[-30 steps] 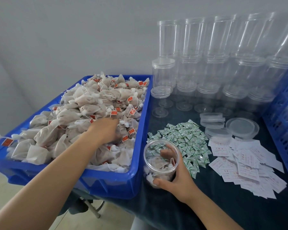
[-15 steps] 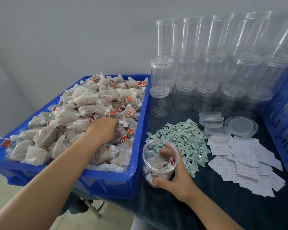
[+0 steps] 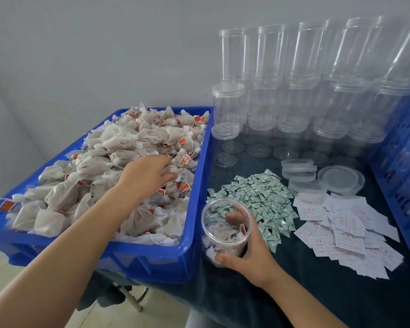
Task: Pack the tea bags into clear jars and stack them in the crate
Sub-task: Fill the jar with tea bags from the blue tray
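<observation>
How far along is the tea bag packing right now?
Early. Done: one open jar holds a few tea bags. In hand: the right hand grips that jar while the left hand digs into the heaped blue bin. Left: the rows of empty jars; none visibly in the crate.

The open jar [image 3: 226,229] stands just right of the tray [image 3: 152,259] heaped with tea bags [image 3: 118,147]. Behind the jar lie sachets [image 3: 258,197]; slips [image 3: 346,230] lie to its right. Lids [image 3: 298,169] and stacked empty jars [image 3: 294,91] sit farther behind it.
</observation>
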`<state>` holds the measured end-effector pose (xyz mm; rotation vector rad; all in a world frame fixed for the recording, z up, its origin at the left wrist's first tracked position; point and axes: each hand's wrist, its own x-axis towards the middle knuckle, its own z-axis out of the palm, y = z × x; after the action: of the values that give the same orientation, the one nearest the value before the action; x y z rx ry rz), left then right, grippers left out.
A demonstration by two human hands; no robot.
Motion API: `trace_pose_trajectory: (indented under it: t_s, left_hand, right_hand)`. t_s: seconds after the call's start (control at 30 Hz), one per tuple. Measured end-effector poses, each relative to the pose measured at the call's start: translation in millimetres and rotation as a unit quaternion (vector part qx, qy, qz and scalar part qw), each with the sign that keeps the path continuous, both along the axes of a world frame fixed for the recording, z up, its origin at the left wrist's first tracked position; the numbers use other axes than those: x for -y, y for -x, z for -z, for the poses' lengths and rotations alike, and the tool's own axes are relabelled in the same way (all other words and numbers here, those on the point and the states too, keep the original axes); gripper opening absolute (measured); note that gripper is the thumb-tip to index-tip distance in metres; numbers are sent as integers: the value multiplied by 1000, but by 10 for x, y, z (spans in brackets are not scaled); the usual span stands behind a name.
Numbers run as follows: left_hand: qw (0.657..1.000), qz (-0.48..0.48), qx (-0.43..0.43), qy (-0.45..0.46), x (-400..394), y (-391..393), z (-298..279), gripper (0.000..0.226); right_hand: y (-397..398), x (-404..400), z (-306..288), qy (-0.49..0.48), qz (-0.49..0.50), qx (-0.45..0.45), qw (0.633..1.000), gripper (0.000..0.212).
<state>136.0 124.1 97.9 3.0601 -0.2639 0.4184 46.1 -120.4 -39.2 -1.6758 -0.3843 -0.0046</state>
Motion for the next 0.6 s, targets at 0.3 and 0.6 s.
trace_pose_trajectory:
  t_s: [0.3, 0.6]
  left_hand:
    - [995, 59, 71, 38, 232, 217, -459, 33]
    - [983, 135, 107, 65, 543, 580, -890, 42]
  right_hand:
    - [-6, 5, 10, 4, 2, 4, 1000, 92]
    - [-7, 8, 14, 9, 1, 5, 1000, 93]
